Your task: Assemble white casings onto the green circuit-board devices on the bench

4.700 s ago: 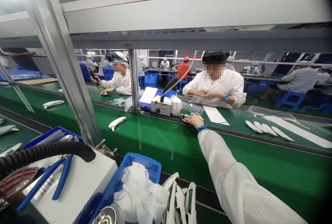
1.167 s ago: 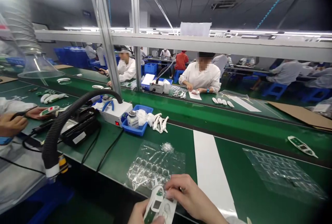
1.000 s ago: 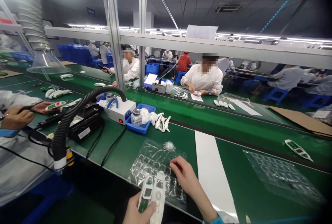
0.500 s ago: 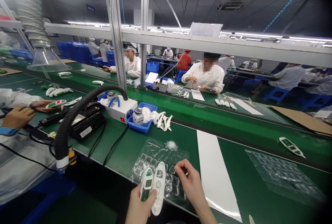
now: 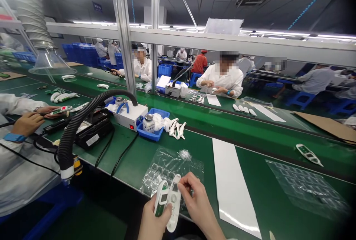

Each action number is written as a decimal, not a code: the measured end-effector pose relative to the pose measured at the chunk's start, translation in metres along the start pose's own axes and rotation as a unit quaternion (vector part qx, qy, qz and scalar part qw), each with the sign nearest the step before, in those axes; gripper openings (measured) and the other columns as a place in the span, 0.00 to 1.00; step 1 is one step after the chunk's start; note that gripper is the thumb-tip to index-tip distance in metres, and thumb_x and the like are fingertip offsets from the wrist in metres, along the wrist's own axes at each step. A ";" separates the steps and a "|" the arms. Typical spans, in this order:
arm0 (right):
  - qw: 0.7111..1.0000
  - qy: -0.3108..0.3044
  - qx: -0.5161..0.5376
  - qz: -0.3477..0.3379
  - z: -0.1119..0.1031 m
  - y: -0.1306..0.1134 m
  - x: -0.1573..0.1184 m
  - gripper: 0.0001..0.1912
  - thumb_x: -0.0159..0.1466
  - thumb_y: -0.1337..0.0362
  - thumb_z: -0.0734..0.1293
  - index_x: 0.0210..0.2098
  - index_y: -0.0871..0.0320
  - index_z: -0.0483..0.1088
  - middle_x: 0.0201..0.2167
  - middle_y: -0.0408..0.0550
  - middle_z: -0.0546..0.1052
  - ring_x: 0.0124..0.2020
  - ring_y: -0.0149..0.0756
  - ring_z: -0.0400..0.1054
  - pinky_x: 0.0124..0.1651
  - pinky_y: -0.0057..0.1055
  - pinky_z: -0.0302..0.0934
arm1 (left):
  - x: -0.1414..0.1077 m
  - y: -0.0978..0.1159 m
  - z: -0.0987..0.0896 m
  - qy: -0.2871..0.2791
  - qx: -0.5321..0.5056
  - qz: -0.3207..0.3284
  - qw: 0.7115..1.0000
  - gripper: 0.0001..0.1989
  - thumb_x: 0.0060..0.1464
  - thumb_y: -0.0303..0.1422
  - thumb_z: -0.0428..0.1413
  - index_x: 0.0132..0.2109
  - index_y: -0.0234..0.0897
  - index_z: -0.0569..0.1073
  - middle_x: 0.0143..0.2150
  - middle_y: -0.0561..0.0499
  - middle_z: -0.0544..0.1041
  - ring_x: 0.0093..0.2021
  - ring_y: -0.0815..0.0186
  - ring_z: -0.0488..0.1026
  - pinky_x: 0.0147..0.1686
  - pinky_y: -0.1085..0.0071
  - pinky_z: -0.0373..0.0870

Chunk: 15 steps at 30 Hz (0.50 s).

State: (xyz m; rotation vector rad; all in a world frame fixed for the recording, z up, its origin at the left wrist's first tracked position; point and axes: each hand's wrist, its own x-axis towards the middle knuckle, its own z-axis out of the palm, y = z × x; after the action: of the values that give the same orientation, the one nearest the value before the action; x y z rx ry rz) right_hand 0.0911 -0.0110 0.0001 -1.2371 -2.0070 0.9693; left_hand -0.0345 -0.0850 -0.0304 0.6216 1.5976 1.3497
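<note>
My left hand (image 5: pixel 155 216) is closed around two long white plastic pieces side by side. One is a casing half with a green circuit board and a small display (image 5: pixel 161 198). Beside it is a white cover (image 5: pixel 174 207) with a window and round button openings. My right hand (image 5: pixel 194 195) pinches thumb and forefinger together at the cover's upper end, by the window; anything between those fingertips is too small to make out. Under both hands lies a clear plastic sheet of square pockets (image 5: pixel 155 173), with a small pile of clear bits (image 5: pixel 184 154) on its far part.
A white paper strip (image 5: pixel 233 184) lies right of my hands, and another clear pocket sheet (image 5: pixel 306 184) beyond it. A blue tray (image 5: pixel 150 135) holds a bottle. A black hose (image 5: pixel 71 132) arches at left near a co-worker's hand (image 5: pixel 29 123). A casing (image 5: pixel 309 154) rests on the green conveyor.
My right hand has moved left, from beside the white cover to its upper window. My left hand still holds both pieces, shifted slightly right.
</note>
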 end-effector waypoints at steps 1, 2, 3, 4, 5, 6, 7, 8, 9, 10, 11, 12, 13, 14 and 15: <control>1.000 -0.001 -0.009 0.001 0.000 0.000 0.000 0.14 0.68 0.60 0.57 0.26 0.55 0.58 0.27 0.41 0.64 0.30 0.35 0.58 0.38 0.31 0.53 | 0.000 0.000 0.000 0.003 -0.001 0.000 1.000 0.14 0.37 0.39 0.64 0.31 0.33 0.78 0.14 0.54 0.69 0.18 0.64 0.67 0.17 0.73 0.63; 1.000 -0.002 -0.017 0.001 0.000 -0.001 0.000 0.14 0.68 0.60 0.57 0.26 0.55 0.58 0.27 0.41 0.65 0.30 0.35 0.59 0.39 0.32 0.53 | 0.000 -0.001 0.000 0.006 -0.002 -0.001 1.000 0.14 0.37 0.38 0.64 0.31 0.33 0.78 0.14 0.54 0.69 0.19 0.63 0.67 0.17 0.73 0.63; 1.000 -0.003 -0.023 0.000 0.000 -0.001 0.000 0.13 0.67 0.61 0.57 0.26 0.55 0.58 0.27 0.41 0.65 0.30 0.35 0.59 0.40 0.32 0.53 | 0.000 -0.001 0.000 0.009 -0.004 -0.001 1.000 0.14 0.37 0.38 0.64 0.31 0.33 0.78 0.14 0.54 0.70 0.19 0.63 0.68 0.17 0.73 0.63; 1.000 -0.004 -0.025 0.000 0.000 -0.001 0.000 0.13 0.67 0.61 0.58 0.26 0.55 0.59 0.27 0.41 0.65 0.30 0.35 0.59 0.40 0.32 0.53 | 0.000 -0.002 0.001 0.012 -0.004 0.000 1.000 0.14 0.37 0.38 0.64 0.31 0.33 0.78 0.14 0.53 0.70 0.19 0.63 0.68 0.17 0.73 0.63; 1.000 -0.004 -0.023 0.002 0.001 -0.001 0.000 0.12 0.67 0.61 0.58 0.26 0.55 0.60 0.27 0.41 0.66 0.29 0.35 0.59 0.40 0.32 0.53 | 0.000 -0.003 0.001 0.015 -0.004 0.002 1.000 0.13 0.37 0.38 0.64 0.31 0.33 0.78 0.14 0.53 0.70 0.20 0.62 0.69 0.17 0.73 0.63; 1.000 -0.003 -0.016 0.006 0.001 0.000 0.000 0.11 0.67 0.61 0.59 0.27 0.55 0.60 0.27 0.41 0.66 0.29 0.35 0.60 0.39 0.32 0.54 | 0.000 -0.003 0.001 0.017 -0.002 0.006 1.000 0.12 0.37 0.37 0.64 0.30 0.33 0.78 0.15 0.53 0.70 0.20 0.62 0.69 0.17 0.74 0.64; 1.000 0.000 -0.003 0.014 0.002 0.000 -0.001 0.10 0.66 0.60 0.59 0.28 0.54 0.61 0.27 0.41 0.66 0.29 0.34 0.59 0.37 0.31 0.54 | 0.001 -0.003 0.000 0.019 0.001 0.013 1.000 0.12 0.37 0.37 0.63 0.29 0.33 0.78 0.15 0.52 0.71 0.21 0.62 0.70 0.18 0.74 0.64; 1.000 0.002 0.015 0.025 0.003 0.000 -0.002 0.09 0.66 0.59 0.60 0.30 0.54 0.60 0.27 0.40 0.65 0.28 0.34 0.59 0.35 0.30 0.54 | 0.001 -0.003 0.000 0.020 0.004 0.021 1.000 0.11 0.38 0.37 0.63 0.29 0.33 0.78 0.16 0.52 0.72 0.22 0.61 0.70 0.19 0.73 0.65; 0.999 0.003 0.033 0.038 0.005 0.000 -0.003 0.09 0.65 0.59 0.61 0.30 0.54 0.60 0.27 0.40 0.64 0.27 0.33 0.58 0.33 0.29 0.54 | 0.002 -0.003 0.000 0.021 0.008 0.030 0.999 0.10 0.38 0.37 0.63 0.28 0.33 0.77 0.18 0.50 0.73 0.24 0.60 0.71 0.20 0.73 0.66; 0.997 0.000 0.052 0.049 0.006 0.000 -0.004 0.09 0.65 0.58 0.61 0.31 0.54 0.58 0.26 0.39 0.62 0.26 0.32 0.57 0.31 0.28 0.54 | 0.002 -0.003 -0.001 0.021 0.012 0.038 0.999 0.10 0.39 0.37 0.62 0.28 0.33 0.77 0.20 0.49 0.75 0.26 0.59 0.72 0.22 0.72 0.68; 0.996 -0.005 0.069 0.056 0.008 0.000 -0.005 0.10 0.65 0.58 0.61 0.31 0.53 0.57 0.26 0.38 0.60 0.25 0.31 0.56 0.29 0.27 0.54 | 0.001 -0.002 -0.001 0.021 0.017 0.047 0.999 0.10 0.39 0.37 0.62 0.28 0.33 0.77 0.22 0.48 0.76 0.27 0.59 0.72 0.25 0.71 0.69; 0.995 -0.011 0.083 0.060 0.010 0.000 -0.006 0.10 0.64 0.58 0.61 0.30 0.53 0.56 0.26 0.37 0.59 0.25 0.31 0.56 0.29 0.26 0.54 | 0.001 -0.001 -0.002 0.020 0.021 0.055 0.998 0.11 0.40 0.36 0.62 0.30 0.32 0.78 0.23 0.47 0.77 0.28 0.58 0.73 0.27 0.71 0.70; 0.994 -0.015 0.092 0.060 0.012 -0.001 -0.007 0.11 0.64 0.58 0.61 0.30 0.53 0.55 0.25 0.36 0.59 0.24 0.30 0.56 0.28 0.26 0.54 | 0.000 0.000 -0.004 0.017 0.024 0.063 0.998 0.12 0.40 0.36 0.62 0.31 0.32 0.78 0.25 0.47 0.78 0.29 0.57 0.73 0.29 0.70 0.70; 0.993 -0.017 0.099 0.059 0.015 -0.002 -0.007 0.11 0.64 0.58 0.61 0.30 0.53 0.54 0.25 0.36 0.59 0.24 0.30 0.56 0.28 0.26 0.54 | -0.001 0.000 -0.006 0.013 0.026 0.069 0.997 0.13 0.40 0.36 0.61 0.33 0.32 0.79 0.26 0.46 0.78 0.30 0.57 0.74 0.30 0.70 0.70; 0.993 -0.015 0.104 0.055 0.018 -0.003 -0.007 0.11 0.63 0.59 0.61 0.29 0.53 0.53 0.25 0.36 0.59 0.24 0.30 0.56 0.28 0.25 0.54 | -0.002 0.001 -0.009 0.011 0.027 0.074 0.997 0.13 0.41 0.36 0.61 0.34 0.31 0.79 0.26 0.46 0.79 0.30 0.57 0.74 0.31 0.70 0.70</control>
State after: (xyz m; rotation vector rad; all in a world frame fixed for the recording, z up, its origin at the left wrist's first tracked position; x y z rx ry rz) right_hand 0.0787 -0.0236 -0.0086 -1.2345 -1.8218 1.2241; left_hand -0.0419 -0.0910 -0.0288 0.7727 1.6355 1.4288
